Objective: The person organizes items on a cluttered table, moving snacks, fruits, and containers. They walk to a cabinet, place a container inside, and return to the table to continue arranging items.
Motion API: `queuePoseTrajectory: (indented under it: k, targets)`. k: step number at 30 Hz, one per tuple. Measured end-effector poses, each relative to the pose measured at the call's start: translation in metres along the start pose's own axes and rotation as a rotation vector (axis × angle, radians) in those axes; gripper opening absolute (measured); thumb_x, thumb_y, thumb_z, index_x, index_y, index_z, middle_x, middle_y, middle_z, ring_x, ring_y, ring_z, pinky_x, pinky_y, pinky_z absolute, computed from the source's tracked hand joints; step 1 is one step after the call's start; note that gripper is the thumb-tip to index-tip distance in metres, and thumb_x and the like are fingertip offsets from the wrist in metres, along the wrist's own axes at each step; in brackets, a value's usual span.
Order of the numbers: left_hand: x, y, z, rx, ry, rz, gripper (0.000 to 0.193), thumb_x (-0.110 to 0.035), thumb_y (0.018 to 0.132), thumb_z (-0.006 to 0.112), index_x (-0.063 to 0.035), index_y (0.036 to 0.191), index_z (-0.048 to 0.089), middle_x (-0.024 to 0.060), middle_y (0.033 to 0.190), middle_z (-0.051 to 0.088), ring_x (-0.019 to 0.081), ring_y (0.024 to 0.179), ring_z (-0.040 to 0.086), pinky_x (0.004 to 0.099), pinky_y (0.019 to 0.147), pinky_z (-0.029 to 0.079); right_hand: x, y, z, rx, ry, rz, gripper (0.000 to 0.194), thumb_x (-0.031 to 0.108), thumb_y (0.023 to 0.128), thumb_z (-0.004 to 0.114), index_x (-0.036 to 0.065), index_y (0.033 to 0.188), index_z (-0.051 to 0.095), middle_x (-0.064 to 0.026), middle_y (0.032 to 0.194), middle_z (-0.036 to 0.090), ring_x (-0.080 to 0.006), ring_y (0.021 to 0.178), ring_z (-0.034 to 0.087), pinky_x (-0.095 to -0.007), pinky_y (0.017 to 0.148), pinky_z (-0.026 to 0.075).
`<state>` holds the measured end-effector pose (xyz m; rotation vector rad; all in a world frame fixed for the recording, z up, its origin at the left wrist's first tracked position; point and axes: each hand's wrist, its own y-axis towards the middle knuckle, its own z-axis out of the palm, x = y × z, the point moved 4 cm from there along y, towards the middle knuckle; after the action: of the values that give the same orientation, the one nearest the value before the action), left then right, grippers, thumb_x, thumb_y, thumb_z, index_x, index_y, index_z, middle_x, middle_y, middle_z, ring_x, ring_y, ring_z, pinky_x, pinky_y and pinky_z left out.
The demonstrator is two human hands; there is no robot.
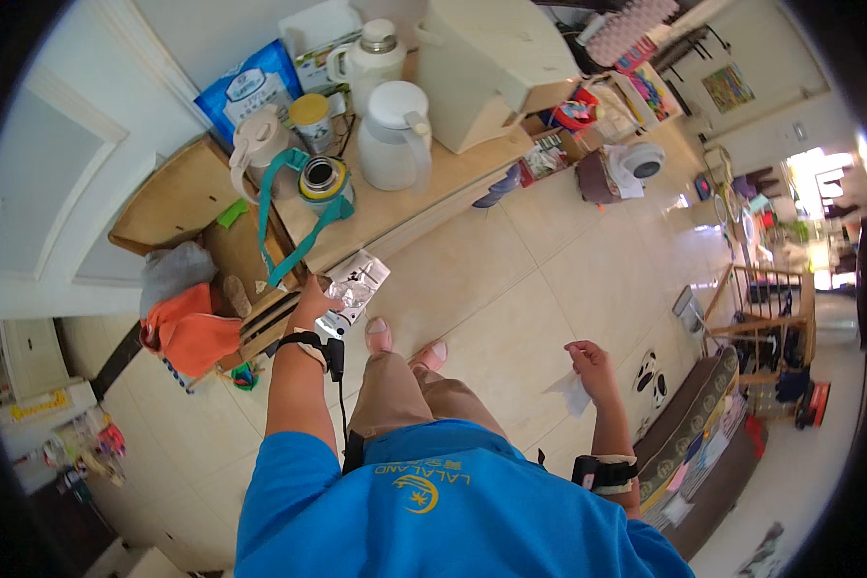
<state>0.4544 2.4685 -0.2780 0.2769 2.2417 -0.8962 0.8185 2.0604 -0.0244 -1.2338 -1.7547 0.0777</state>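
Observation:
My left hand (315, 296) is at the front corner of the wooden cabinet, its thumb over a silvery white package (361, 283) with crinkled shiny film. A small brown thing (323, 282) shows by its fingers; whether the hand grips the package or only touches it is unclear. Out to the right, above the floor, my right hand (594, 368) holds a thin white sheet, likely tissue (572, 394), hanging below the fingers. On the cabinet top (332, 242), nearest my left hand, stands an uncapped insulated bottle (324, 177) with a teal strap (305, 253).
Behind the bottle stand a white jug (396, 137), a beige jug (264, 141), a yellow-lidded can (311, 119) and a vacuum flask (376, 61). Left is a wooden chair (162, 191) with orange cloth (195, 329). A cushioned bench (686, 426) and slippers (646, 370) lie right.

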Motion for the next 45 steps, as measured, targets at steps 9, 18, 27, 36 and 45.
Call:
queuePoseTrajectory:
  k: [9, 18, 27, 36, 45]
  targets:
    - [-0.015, 0.005, -0.008, 0.113, -0.107, 0.008, 0.061, -0.018, 0.05, 0.085, 0.0029, 0.104, 0.066, 0.0134, 0.098, 0.068, 0.0233, 0.092, 0.065, 0.033, 0.083, 0.048, 0.045, 0.062, 0.054, 0.159, -0.153, -0.019, 0.022, 0.025, 0.088, 0.061, 0.006, 0.096, 0.068, -0.0004, 0.065, 0.055, -0.0083, 0.059, 0.049, -0.0262, 0.053, 0.039]
    - [-0.038, -0.006, -0.024, 0.143, 0.102, -0.016, 0.051, -0.014, 0.053, 0.082, 0.0024, 0.099, 0.067, 0.0183, 0.096, 0.069, 0.0283, 0.088, 0.067, 0.0343, 0.079, 0.05, 0.084, 0.077, 0.081, 0.208, -0.214, -0.102, 0.023, 0.024, 0.087, 0.063, 0.004, 0.096, 0.067, -0.0046, 0.064, 0.056, -0.0119, 0.059, 0.05, -0.0288, 0.053, 0.041]
    - [0.002, -0.015, 0.002, 0.192, 0.147, 0.018, 0.114, -0.016, 0.052, 0.085, 0.0125, 0.137, 0.015, 0.0216, 0.107, 0.063, 0.0328, 0.099, 0.061, 0.0351, 0.085, 0.049, 0.112, 0.086, 0.115, 0.229, -0.403, -0.217, 0.04, 0.023, 0.081, 0.065, 0.009, 0.118, 0.059, -0.0116, 0.066, 0.06, -0.0245, 0.062, 0.058, -0.0357, 0.058, 0.046]
    - [-0.009, -0.085, 0.037, 0.43, 0.291, 0.044, 0.105, -0.016, 0.055, 0.085, -0.0046, 0.14, 0.025, 0.0155, 0.102, 0.064, 0.0326, 0.096, 0.062, 0.0385, 0.084, 0.048, 0.059, 0.147, 0.21, 0.107, -0.522, -0.232, 0.057, 0.041, 0.084, 0.059, 0.0, 0.124, 0.052, -0.026, 0.09, 0.064, -0.0403, 0.09, 0.062, -0.046, 0.079, 0.048]
    - [-0.043, -0.128, 0.026, 0.814, 0.719, 0.137, 0.061, -0.014, 0.062, 0.079, -0.0152, 0.12, 0.06, 0.0119, 0.107, 0.066, 0.0303, 0.098, 0.062, 0.0382, 0.084, 0.049, -0.021, 0.166, 0.238, 0.207, -0.209, 0.109, 0.058, 0.05, 0.086, 0.052, -0.005, 0.084, 0.068, -0.0251, 0.085, 0.066, -0.0381, 0.087, 0.064, -0.0432, 0.078, 0.048]
